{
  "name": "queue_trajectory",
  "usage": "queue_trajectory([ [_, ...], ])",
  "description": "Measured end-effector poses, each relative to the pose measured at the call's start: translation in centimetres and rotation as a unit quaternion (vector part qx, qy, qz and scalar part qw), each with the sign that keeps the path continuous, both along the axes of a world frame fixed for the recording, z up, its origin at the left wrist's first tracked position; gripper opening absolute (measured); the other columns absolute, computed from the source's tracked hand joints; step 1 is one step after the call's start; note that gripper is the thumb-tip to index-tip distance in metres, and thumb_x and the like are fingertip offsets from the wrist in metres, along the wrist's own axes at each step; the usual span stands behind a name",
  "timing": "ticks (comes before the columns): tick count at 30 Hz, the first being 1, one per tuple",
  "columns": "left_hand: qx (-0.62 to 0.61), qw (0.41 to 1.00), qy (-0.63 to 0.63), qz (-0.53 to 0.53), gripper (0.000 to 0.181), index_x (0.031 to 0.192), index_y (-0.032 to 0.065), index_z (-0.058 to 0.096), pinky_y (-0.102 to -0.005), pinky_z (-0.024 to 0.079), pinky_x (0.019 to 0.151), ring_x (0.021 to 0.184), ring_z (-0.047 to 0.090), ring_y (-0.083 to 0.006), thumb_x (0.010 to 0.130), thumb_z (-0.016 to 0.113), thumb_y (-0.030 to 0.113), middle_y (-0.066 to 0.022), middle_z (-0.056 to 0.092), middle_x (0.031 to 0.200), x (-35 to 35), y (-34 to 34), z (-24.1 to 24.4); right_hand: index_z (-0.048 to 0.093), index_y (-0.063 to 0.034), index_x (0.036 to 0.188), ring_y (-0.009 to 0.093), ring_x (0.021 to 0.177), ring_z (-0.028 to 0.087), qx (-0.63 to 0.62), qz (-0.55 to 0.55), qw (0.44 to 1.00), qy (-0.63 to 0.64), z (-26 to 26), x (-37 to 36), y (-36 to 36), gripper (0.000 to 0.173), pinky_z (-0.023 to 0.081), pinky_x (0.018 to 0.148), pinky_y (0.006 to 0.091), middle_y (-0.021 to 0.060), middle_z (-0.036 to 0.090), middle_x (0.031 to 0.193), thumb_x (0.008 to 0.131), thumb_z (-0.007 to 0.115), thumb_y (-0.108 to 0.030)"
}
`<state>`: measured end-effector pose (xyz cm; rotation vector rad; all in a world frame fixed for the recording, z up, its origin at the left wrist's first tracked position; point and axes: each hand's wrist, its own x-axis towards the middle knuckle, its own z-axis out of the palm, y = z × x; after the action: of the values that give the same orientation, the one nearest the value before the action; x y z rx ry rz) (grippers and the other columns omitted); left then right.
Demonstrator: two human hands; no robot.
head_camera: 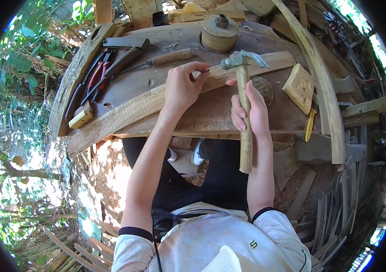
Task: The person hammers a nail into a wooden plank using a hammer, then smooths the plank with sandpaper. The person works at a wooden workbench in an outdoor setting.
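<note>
My right hand (pixel 256 114) grips a claw hammer (pixel 243 76) by its wooden handle. Its metal head points away from me, above the workbench (pixel 193 120). At the bench's middle, my left hand (pixel 183 86) has thumb and forefinger pinched on a small dark object (pixel 208 70), too small to name. Beneath that hand, a long, slightly curved wooden plank (pixel 135 107) lies diagonally across the bench top, its near left end jutting past the front edge. Behind my right hand, a round disc with a ridged face (pixel 262 90) lies partly hidden.
A wooden-handled tool (pixel 170 57), red-handled pliers (pixel 100 73) and a saw-like blade (pixel 125 43) lie left. A round wooden block with a nut (pixel 220 34) stands behind. At right are a wood block (pixel 299 88), a yellow handle (pixel 310 125) and a curved beam (pixel 327 102).
</note>
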<state>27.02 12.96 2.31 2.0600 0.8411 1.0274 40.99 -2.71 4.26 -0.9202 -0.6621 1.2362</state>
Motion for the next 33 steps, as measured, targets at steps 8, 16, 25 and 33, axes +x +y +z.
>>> queue_trajectory([
  [8,0.039,0.999,0.008,0.009,0.069,0.149,0.0093,0.058,-0.0304,0.051,0.058,0.053,0.06,-0.0126,0.083,0.08,0.008,-0.004,0.08,0.092,0.1,-0.2,-0.4,0.056,-0.0023,0.132,0.008,0.037,0.04,0.014,0.005,0.997,-0.071,1.1,-2.0,0.0,0.053,0.032,0.037,0.0232,0.0,0.043,0.059,0.113,0.039,-0.049],
  [16,0.031,0.999,-0.002,0.003,0.068,0.147,0.0091,0.058,-0.0309,0.052,0.058,0.054,0.061,-0.0133,0.082,0.08,0.008,-0.004,0.08,0.091,0.1,-0.3,-0.3,0.056,-0.0026,0.129,0.009,0.036,0.041,-0.005,0.002,0.998,-0.07,1.5,-3.2,0.1,0.053,0.033,0.036,0.0244,0.001,0.044,0.057,0.113,0.04,-0.05],
  [25,-0.011,0.999,0.036,-0.007,0.066,0.147,0.0114,0.056,-0.0422,0.056,0.068,0.068,0.071,-0.0288,0.084,0.077,0.011,-0.0048,0.08,0.097,-0.2,-0.4,0.2,0.057,-0.0035,0.128,0.009,0.035,0.041,-0.027,0.001,0.996,-0.085,1.3,-3.3,0.0,0.052,0.033,0.035,0.0247,0.0015,0.044,0.057,0.113,0.04,-0.05],
  [33,0.023,1.0,-0.006,0.005,0.055,0.136,0.0095,0.066,-0.0304,0.051,0.057,0.053,0.059,-0.0135,0.083,0.08,0.009,-0.0048,0.08,0.091,0.0,-0.4,-0.5,0.057,-0.0032,0.127,0.009,0.035,0.04,-0.049,0.016,0.995,-0.089,1.7,-2.8,0.1,0.053,0.034,0.036,0.0245,0.0011,0.044,0.056,0.112,0.04,-0.051],
])
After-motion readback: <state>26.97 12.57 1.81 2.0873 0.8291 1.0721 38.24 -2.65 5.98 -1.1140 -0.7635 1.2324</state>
